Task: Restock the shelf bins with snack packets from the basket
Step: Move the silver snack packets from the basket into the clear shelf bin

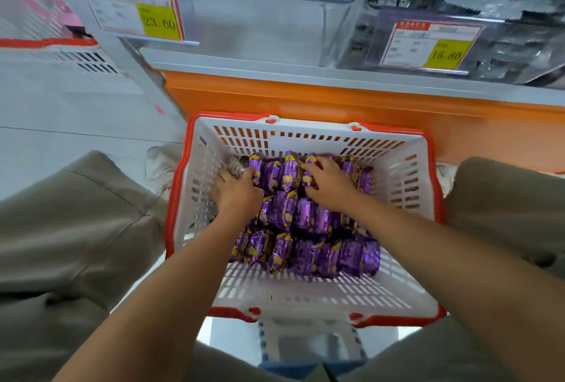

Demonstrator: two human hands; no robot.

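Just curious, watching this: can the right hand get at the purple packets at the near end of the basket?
Probably yes. The basket is open-topped, those purple packets lie uncovered, and the right hand is inside it, gripping packets farther along.

trousers (76,228): loose, khaki-grey, creased | shoes (160,167): pale, whitish | forearms (171,290): bare | left hand (237,195), right hand (328,187): bare

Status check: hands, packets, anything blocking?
Left hand, right hand both down in basket, gripping purple packets. None lifted yet. Nothing blocking clear bin above.
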